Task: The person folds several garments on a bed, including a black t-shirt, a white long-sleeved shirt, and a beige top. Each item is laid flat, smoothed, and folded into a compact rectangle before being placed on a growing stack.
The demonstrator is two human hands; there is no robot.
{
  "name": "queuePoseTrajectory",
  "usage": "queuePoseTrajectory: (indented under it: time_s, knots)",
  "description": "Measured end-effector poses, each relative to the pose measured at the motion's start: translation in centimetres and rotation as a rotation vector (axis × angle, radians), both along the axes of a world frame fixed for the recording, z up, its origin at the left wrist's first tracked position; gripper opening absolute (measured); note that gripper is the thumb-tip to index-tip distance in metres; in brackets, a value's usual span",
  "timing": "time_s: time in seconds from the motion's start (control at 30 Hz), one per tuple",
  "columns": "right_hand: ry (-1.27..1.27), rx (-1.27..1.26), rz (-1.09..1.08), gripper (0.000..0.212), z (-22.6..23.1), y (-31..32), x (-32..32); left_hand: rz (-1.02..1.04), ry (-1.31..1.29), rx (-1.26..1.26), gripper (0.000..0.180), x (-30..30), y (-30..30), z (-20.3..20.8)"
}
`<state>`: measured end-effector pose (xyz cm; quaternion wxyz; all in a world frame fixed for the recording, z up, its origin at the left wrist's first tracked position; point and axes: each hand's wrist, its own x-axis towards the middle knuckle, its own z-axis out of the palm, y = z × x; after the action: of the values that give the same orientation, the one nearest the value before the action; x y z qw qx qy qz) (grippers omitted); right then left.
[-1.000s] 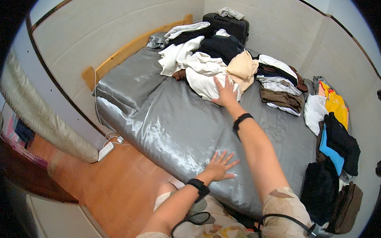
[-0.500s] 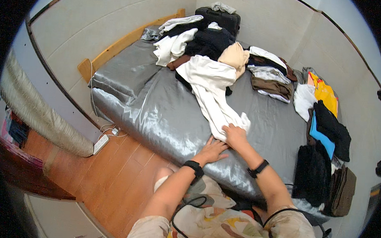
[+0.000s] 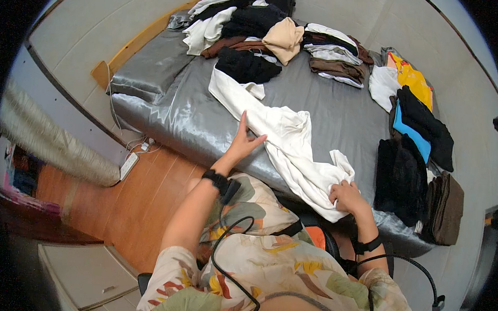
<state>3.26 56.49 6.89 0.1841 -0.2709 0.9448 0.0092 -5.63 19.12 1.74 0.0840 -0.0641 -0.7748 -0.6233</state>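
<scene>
Right hand (image 3: 349, 197): grip clamped on 1 end of the white garment (image 3: 283, 129), at the front edge of the grey bed (image 3: 345, 123). The garment extends diagonally across the bed to the black garment (image 3: 244, 65). Left hand (image 3: 242, 146): grip apart, fingers spread, at the white garment's left edge; contact cannot be determined.

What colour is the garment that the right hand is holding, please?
The garment in the right hand is white, best seen in the head view.
</scene>
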Motion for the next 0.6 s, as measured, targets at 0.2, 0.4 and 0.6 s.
queuePoseTrajectory:
  time_s: [0.2, 0.4, 0.6]
  knots:
    - [0.083, -0.088, -0.17, 0.013, -1.7, -0.8, 0.5, 0.088, -0.322, -0.731, 0.105, -3.7, 4.6, -0.1]
    - [0.206, -0.491, -0.451, 0.013, -2.9, -1.3, 1.2, 0.219, 0.05, -0.407, 0.023, -3.7, 6.1, 5.5]
    - [0.549, -1.091, -0.644, 0.047, -10.6, -0.8, -1.8, -0.427, 0.645, -0.162, 0.018, 3.1, 13.8, 13.1]
